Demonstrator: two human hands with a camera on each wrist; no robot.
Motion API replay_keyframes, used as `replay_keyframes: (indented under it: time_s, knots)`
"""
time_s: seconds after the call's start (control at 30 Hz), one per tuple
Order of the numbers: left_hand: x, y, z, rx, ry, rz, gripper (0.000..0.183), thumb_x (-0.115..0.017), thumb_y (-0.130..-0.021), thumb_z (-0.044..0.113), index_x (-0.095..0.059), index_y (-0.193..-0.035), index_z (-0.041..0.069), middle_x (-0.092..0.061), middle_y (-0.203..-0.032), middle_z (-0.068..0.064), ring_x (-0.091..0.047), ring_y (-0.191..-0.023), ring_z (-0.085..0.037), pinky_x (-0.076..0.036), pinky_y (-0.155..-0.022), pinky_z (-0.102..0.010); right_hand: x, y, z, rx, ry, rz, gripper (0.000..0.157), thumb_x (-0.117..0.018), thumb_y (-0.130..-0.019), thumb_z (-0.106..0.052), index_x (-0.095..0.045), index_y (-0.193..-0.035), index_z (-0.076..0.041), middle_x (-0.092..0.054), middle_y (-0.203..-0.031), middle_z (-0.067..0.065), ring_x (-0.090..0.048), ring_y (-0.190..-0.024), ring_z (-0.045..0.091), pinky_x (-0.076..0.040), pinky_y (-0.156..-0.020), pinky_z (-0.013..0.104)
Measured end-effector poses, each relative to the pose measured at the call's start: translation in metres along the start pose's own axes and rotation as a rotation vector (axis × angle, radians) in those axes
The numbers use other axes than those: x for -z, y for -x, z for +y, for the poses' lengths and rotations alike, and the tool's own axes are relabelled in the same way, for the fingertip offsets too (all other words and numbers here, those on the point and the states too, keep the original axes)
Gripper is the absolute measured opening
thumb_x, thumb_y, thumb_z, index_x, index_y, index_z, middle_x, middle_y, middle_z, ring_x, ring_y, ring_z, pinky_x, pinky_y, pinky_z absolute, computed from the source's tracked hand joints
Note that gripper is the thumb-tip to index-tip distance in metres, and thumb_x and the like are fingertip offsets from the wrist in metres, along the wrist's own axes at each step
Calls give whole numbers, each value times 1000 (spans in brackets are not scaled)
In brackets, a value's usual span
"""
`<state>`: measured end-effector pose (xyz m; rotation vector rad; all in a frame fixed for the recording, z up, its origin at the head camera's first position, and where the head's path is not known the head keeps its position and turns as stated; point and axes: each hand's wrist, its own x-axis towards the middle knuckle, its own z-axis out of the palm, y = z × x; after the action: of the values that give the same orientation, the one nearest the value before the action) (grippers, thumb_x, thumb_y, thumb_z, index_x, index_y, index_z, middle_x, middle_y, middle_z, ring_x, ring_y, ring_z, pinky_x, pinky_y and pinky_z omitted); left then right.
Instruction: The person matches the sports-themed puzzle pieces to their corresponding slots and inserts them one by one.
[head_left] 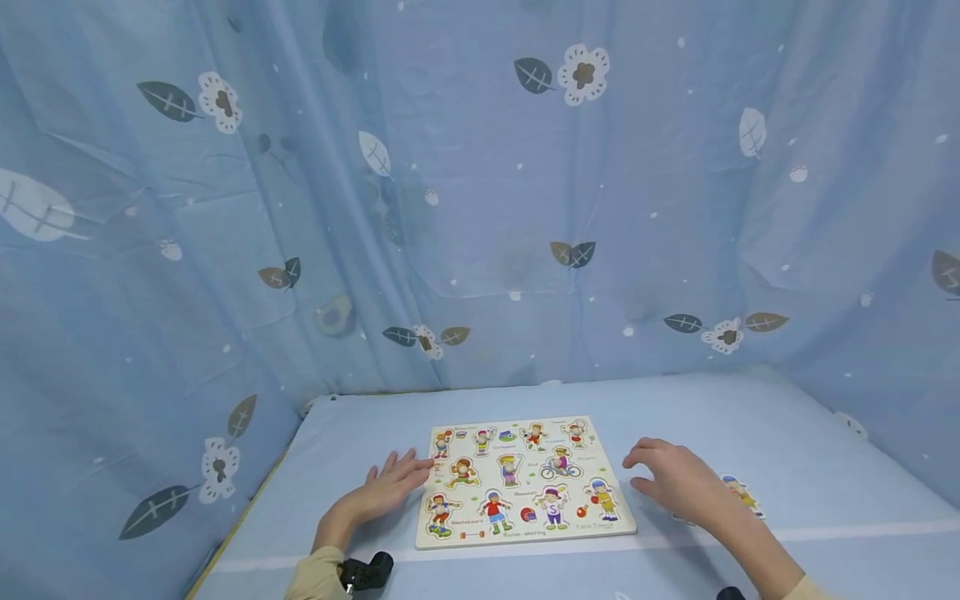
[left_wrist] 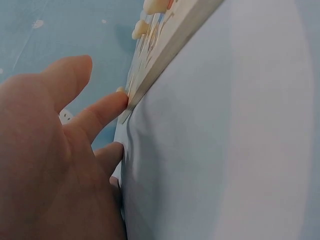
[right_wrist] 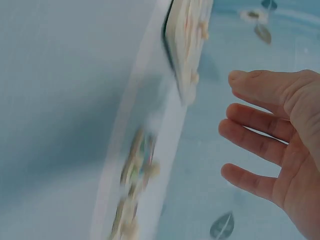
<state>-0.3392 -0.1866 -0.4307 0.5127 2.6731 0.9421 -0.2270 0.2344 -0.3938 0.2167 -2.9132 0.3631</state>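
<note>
1. My left hand [head_left: 384, 490], fingers spread, touches the left edge of the puzzle board [head_left: 487, 485].
2. The board lies on the table [head_left: 652, 408] between my hands.
3. My right hand [head_left: 673, 477], loosely bent, hovers empty near loose pieces [head_left: 742, 497].

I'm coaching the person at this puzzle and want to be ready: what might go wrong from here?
1. The left hand is at the left edge of the wooden knob puzzle board, so a push might slide it.
2. The loose puzzle pieces lie close together, so reaching for one could knock another.
3. In the head view, the right hand partly hides them, so the wrong one might get picked.
</note>
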Motion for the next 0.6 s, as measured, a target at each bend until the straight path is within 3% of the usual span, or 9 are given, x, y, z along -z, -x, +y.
replay_keyframes:
  time_s: [0.37, 0.5, 0.6]
  knots:
    - [-1, -1, -2, 16, 2, -3, 53, -42, -102, 47, -55, -143, 15, -21, -161, -22, 1, -149, -47, 8, -116, -67, 28, 22, 58, -64, -19, -8, 19, -79, -82, -15, -74, -100, -9, -68, -105, 8, -65, -102, 38, -56, -84, 55]
    - [-1, -1, -2, 19, -6, 1, 53, -42, -102, 47, -54, -143, 16, -21, -162, -22, 1, -150, -46, 9, -117, -66, 27, 27, 69, -62, -45, -51, 21, -79, -82, -18, -74, -100, -9, -68, -106, 8, -65, -102, 38, -55, -84, 56]
    - [-1, -2, -2, 19, -8, 0, 53, -42, -102, 47, -54, -143, 16, -21, -162, -22, 1, -150, -46, 9, -116, -66, 18, 29, 74, -55, -87, -96, 21, -79, -83, -21, -74, -100, -11, -67, -105, 4, -67, -97, 31, -57, -80, 50]
